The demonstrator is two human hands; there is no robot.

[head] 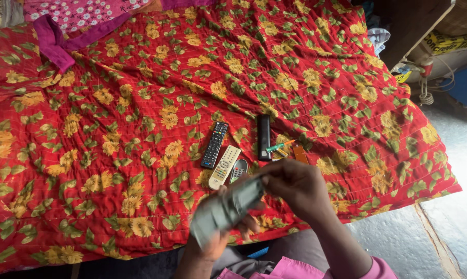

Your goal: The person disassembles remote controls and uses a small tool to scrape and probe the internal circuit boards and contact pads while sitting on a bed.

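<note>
While held, grey remote spans left hand, right hand.

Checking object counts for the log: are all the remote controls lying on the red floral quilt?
No: one blurred grey remote control is held in both hands, left hand and right hand, above the red floral quilt.
</note>
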